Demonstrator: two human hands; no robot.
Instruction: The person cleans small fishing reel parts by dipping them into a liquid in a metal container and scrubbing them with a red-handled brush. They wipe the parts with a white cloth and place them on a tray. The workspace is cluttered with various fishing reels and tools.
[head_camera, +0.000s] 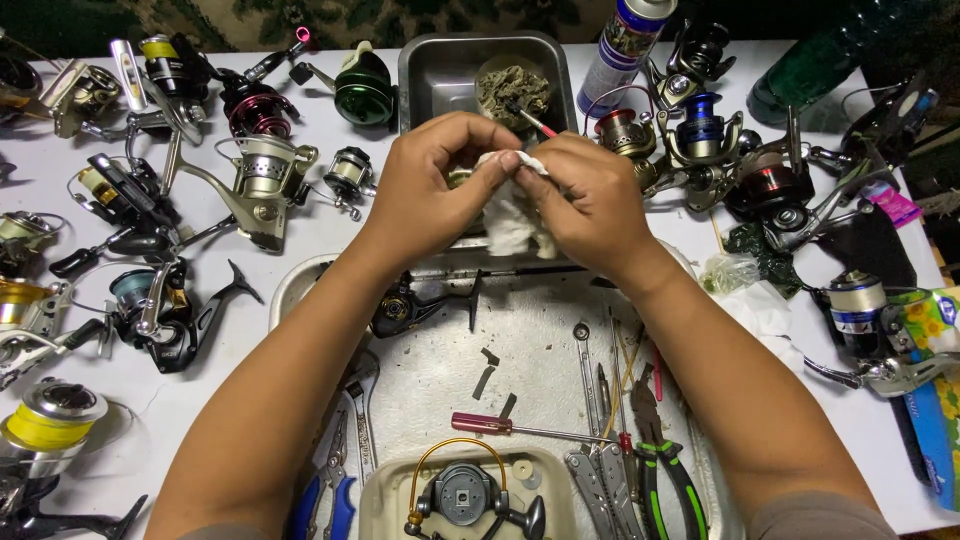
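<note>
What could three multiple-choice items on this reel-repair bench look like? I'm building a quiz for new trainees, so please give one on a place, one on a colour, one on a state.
1. Where does the red-handled screwdriver lie?
A. On the metal tray, below the hands
B. Inside the square pan
C. Off the table

2. What colour is the cloth in the hands?
A. Blue
B. White
C. Black

3. How do the left hand and right hand meet the cloth?
A. Both pinch it
B. Only the left touches it
C. Neither touches it

Answers: 1 A, it rests on the metal tray nearer the person than the hands; 2 B, the bunched fabric is white; 3 A, fingers of both hands close on it above the tray.
</note>
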